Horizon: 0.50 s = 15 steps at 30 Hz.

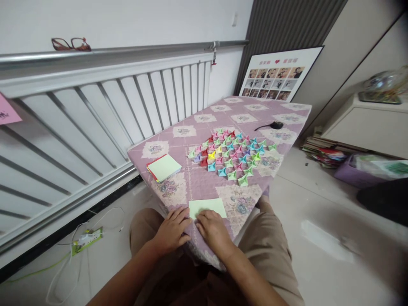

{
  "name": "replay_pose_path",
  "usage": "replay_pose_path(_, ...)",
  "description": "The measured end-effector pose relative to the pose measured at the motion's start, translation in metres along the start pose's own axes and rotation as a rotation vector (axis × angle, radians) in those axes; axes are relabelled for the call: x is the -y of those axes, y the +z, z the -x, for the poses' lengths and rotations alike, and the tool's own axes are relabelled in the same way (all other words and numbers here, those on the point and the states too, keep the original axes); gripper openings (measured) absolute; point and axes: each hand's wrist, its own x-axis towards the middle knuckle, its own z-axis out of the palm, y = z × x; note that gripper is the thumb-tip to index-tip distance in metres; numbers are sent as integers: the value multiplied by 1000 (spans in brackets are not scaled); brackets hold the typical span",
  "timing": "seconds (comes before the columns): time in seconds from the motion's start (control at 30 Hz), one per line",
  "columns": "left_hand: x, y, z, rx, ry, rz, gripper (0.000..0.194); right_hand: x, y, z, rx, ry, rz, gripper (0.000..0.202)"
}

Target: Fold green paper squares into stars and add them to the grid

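Note:
A light green sheet of paper [215, 205] lies as a wide rectangle near the front corner of the table. My right hand [215, 231] rests on its near edge, with bent fingers pressing down on it. At the sheet's left edge, my left hand [172, 227] lies on the cloth with its fingers stretched out and the thumb apart. Ahead, many small folded paper pieces [228, 162] in green, pink, blue, red and yellow stand in rows. A stack of square coloured paper [164, 168] lies on the left, with pale green on top.
The purple patterned tablecloth [199, 176] covers a table narrowing towards me. A black object with a strap [276, 125] lies at its far right. A white radiator [105, 114] runs along the left, with glasses [70, 44] on the pipe above. A power strip [87, 239] lies on the floor.

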Motion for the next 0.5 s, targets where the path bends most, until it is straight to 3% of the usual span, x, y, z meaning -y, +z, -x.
replay_pose_path(0.17, -3, -1, 4, -92, -16, 37, 41, -8, 10, 4, -14, 13, -6, 18)
replay_pose_path(0.33, -7, -5, -10, -222, -90, 77, 20, -8, 10, 6, -37, 6, -23, 20)
replay_pose_path(0.5, -9, -8, -31, -156, 17, -88, 10, -8, 11, 6, -45, 1, -59, 22)
